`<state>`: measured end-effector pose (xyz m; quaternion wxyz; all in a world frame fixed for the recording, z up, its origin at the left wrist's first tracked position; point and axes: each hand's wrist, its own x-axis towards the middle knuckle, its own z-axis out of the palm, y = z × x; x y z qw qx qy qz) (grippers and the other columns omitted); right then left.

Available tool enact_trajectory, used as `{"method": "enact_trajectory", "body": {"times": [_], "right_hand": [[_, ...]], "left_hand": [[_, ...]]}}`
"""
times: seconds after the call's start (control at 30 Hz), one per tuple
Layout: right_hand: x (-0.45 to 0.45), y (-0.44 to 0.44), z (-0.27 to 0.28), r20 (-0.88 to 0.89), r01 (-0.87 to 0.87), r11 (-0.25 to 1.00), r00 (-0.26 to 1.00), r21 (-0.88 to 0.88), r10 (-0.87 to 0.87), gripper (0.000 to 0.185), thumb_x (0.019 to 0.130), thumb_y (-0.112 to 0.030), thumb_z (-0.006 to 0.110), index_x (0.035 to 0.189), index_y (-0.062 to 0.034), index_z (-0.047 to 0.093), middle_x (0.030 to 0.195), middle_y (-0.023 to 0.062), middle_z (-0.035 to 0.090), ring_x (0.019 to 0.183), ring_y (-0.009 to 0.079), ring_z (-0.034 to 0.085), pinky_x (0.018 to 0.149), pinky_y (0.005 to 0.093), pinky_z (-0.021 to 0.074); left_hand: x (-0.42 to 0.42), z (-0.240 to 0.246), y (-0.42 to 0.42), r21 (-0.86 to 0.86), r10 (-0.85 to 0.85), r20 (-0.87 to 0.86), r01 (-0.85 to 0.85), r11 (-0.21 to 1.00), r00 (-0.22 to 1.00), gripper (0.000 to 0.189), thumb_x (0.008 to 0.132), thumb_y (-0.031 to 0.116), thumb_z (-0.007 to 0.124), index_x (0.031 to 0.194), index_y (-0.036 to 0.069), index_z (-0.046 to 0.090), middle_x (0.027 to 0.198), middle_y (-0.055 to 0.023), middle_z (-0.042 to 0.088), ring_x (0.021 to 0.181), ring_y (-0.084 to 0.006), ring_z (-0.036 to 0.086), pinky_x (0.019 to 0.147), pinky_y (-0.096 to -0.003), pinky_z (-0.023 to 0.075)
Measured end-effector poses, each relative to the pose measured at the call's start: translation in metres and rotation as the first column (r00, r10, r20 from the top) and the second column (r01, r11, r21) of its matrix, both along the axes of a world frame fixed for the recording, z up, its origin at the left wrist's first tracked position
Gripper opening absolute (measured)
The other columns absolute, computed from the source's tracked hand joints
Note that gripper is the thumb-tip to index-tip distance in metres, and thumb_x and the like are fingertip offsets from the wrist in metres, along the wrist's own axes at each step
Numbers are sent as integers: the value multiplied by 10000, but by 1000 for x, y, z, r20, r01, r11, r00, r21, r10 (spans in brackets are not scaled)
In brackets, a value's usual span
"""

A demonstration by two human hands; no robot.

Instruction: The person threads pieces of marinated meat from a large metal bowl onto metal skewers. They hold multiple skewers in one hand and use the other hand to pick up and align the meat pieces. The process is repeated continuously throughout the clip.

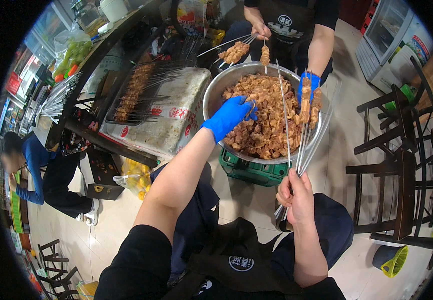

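My left hand, in a blue glove, pinches a piece of marinated meat over the left part of a big steel basin. Chunks of raw marinated meat fill that basin. Bare and below the basin's right rim, my right hand grips a bundle of flat metal skewers. Two of these carry threaded meat near their upper ends. A bare skewer stands apart from the bundle and points up across the basin.
Opposite, a co-worker's bare hand holds skewers with meat; the gloved one is at the basin's rim. A green crate supports the basin. Left, a tray of finished skewers lies on a foam box. Wooden stools stand right.
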<state>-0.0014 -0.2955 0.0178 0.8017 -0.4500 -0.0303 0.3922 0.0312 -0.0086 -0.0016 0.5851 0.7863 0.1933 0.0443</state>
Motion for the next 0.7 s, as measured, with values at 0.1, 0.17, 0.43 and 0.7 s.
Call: {"method": "enact_trajectory", "body": {"times": [0.1, 0.17, 0.43, 0.7], "right_hand": [[0, 0, 0, 5, 5, 1000, 1000, -1, -5, 148, 1011, -210, 415, 904, -108, 416, 536, 5, 394, 398, 62, 266, 367, 207, 202], [0, -1, 0, 8, 4, 1000, 1000, 3, -4, 142, 1012, -208, 415, 909, -109, 417, 537, 5, 396, 398, 61, 267, 366, 206, 201], [1, -2, 0, -3, 11, 1000, 1000, 19, -11, 127, 1011, -207, 421, 924, -115, 423, 537, 4, 400, 399, 57, 270, 366, 205, 200], [2, -2, -1, -11, 23, 1000, 1000, 15, -22, 130, 1006, -205, 435, 915, -112, 430, 543, 6, 408, 404, 54, 271, 371, 200, 203]], "left_hand": [[-1, -3, 3, 307, 6, -18, 0, 952, 1000, 352, 868, 184, 543, 1164, 4, 603, 1069, -193, 649, 971, -260, 629, 851, -345, 482], [-4, -5, 3, 441, -52, -102, 92, 893, 993, 388, 849, 177, 549, 1199, 16, 591, 1067, -215, 643, 1016, -301, 624, 875, -363, 482], [8, -4, -13, 401, 238, 211, -306, 863, 948, 387, 818, 133, 546, 1197, 97, 618, 1097, -201, 633, 966, -340, 622, 850, -405, 495], [7, -13, -10, 747, 60, 74, -95, 658, 995, 280, 783, 151, 634, 1051, 70, 645, 975, -197, 637, 953, -369, 602, 816, -438, 494]]}}
